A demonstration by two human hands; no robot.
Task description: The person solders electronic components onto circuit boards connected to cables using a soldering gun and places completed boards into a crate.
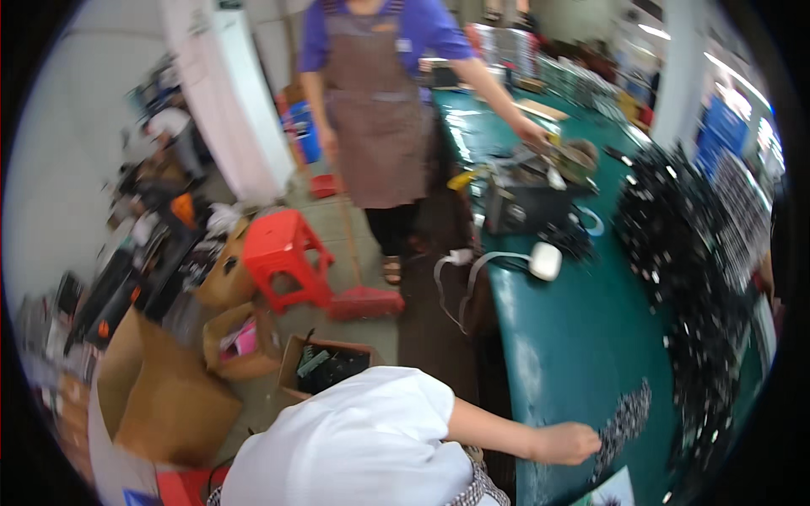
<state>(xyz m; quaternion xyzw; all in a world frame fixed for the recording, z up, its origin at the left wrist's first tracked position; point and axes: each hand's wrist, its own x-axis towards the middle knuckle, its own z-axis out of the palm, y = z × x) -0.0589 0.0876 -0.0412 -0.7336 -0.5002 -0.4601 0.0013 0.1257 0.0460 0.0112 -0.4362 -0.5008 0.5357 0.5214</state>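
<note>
The frame is blurred, and only one hand is seen, reaching from a white sleeve at the lower edge; which hand it is cannot be told. Its fingers are curled against a small patch of dark parts on the green table; a grip cannot be confirmed. A larger dark heap is spread well apart to the right.

Glossy green bench, plastic and card around it.
The table top looks smooth and shiny; the stool is glossy red plastic; the boxes are matt brown cardboard; the apron is dull cloth.
</note>
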